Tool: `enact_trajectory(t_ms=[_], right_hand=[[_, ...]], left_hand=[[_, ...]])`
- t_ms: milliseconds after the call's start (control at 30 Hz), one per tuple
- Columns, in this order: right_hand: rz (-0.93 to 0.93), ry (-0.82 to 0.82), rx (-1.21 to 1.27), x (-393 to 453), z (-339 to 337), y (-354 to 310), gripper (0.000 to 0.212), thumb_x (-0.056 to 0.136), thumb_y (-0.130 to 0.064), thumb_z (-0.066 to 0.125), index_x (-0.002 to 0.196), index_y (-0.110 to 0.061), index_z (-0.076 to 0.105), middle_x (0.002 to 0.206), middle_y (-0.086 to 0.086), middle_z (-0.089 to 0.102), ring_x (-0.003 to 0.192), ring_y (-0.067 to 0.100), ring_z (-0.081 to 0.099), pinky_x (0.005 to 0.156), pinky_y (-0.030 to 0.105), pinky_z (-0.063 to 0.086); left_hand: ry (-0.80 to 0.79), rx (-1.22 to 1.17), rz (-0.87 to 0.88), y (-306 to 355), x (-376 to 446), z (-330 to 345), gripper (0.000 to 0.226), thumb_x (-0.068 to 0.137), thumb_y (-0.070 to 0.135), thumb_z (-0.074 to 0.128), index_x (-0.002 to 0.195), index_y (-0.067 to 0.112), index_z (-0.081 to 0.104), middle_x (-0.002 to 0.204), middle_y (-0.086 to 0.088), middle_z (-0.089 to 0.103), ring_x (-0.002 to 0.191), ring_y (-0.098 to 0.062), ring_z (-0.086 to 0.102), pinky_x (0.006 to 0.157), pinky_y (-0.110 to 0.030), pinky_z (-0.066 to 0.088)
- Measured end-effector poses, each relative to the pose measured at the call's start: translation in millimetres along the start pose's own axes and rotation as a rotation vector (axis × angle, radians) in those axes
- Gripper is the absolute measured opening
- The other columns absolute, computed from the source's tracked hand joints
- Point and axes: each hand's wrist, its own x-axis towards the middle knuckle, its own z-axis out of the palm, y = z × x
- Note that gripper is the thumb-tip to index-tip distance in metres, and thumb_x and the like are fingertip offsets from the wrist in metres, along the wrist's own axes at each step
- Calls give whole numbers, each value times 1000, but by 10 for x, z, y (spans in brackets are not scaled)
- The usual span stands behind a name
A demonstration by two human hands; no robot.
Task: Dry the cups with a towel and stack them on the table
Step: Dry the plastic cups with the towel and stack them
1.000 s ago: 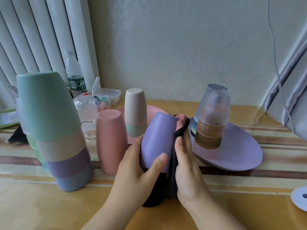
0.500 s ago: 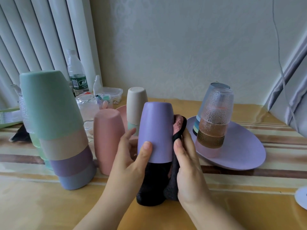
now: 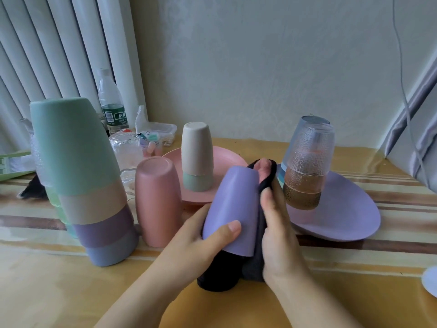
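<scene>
My left hand (image 3: pixel 201 240) grips an upturned purple cup (image 3: pixel 233 209) at the table's middle, thumb across its front. A dark towel (image 3: pixel 220 273) hangs out of the cup's mouth and runs up its right side. My right hand (image 3: pixel 279 228) presses the towel against the cup, fingers wrapped round the cloth. At the left stands a tall stack of upturned cups (image 3: pixel 80 176), green on top. A pink cup (image 3: pixel 157 200) stands upside down beside it. A beige cup on a green one (image 3: pixel 197 155) sits on a pink plate (image 3: pixel 224 159). Stacked glass cups (image 3: pixel 307 166) lean on a purple plate (image 3: pixel 343 214).
A water bottle (image 3: pixel 112 105), a clear glass (image 3: pixel 126 147) and a small plastic box (image 3: pixel 160 129) stand at the back left by the wall. A curtain (image 3: pixel 416 129) hangs at the right. A white disc (image 3: pixel 431 280) lies at the right edge.
The purple cup has tilted to the left again after standing upright, and both hands with the towel shifted slightly right and down along it.
</scene>
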Motion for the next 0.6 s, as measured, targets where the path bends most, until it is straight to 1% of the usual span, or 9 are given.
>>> enact_trajectory(t_ms=[67,100,167,200,267,333,433,500,600], right_hand=[[57,-11,76,25,-1,-33,60,74,-66,60,127,-39,54,139,-14,50,133,5,41,111,37,30],[93,-5,83,20,17,-51,56,76,-66,57,125,-38,57,136,-16,53,131,4,44,109,35,32],[219,18,99,5,18,-39,42,86,-56,47,119,-36,61,125,-17,62,121,2,53,104,35,39],[287,13,101,4,18,-30,38,90,-50,44,120,-33,61,124,-14,64,119,5,56,104,38,41],[350,-2,52,14,2,-19,34,97,-42,42,124,-31,59,127,-9,62,121,11,55,107,42,40],[351,39,-25,45,-21,-41,28,100,-33,41,118,-31,62,124,-9,64,119,12,56,105,40,43],[327,52,-152,92,-97,-64,29,99,-24,45,99,-43,67,107,-14,70,108,12,63,95,38,49],[297,3,-176,106,-136,-77,29,98,-19,48,100,-39,68,104,-13,72,105,13,64,93,38,51],[264,-22,-159,111,-170,-78,27,95,-12,52,107,-30,69,107,-9,72,106,15,65,92,36,51]], left_hand=[[-6,-39,-12,-1,-16,9,63,59,64,62,117,39,58,112,26,67,103,8,62,76,-7,47],[19,-54,1,4,-18,10,62,58,64,62,115,38,59,112,24,68,102,7,63,76,-7,47],[88,-86,47,19,-27,10,59,58,61,62,111,36,61,108,21,70,99,5,64,74,-8,47],[120,-99,71,25,-33,7,58,59,59,62,111,34,61,107,20,71,98,4,65,75,-9,48],[165,-70,94,30,-42,11,58,59,58,64,111,32,62,105,15,72,98,-1,67,77,-14,50],[201,28,98,36,-50,16,62,55,59,68,110,33,60,103,11,72,96,-2,67,78,-18,52],[203,187,73,62,-26,10,75,50,59,76,119,38,52,111,16,66,100,1,64,84,-23,54],[178,229,46,117,-5,-4,77,50,57,78,119,38,50,113,16,65,103,-2,63,89,-32,55],[215,315,42,236,7,-26,75,48,56,75,114,29,52,106,10,66,97,-7,65,85,-40,56]])
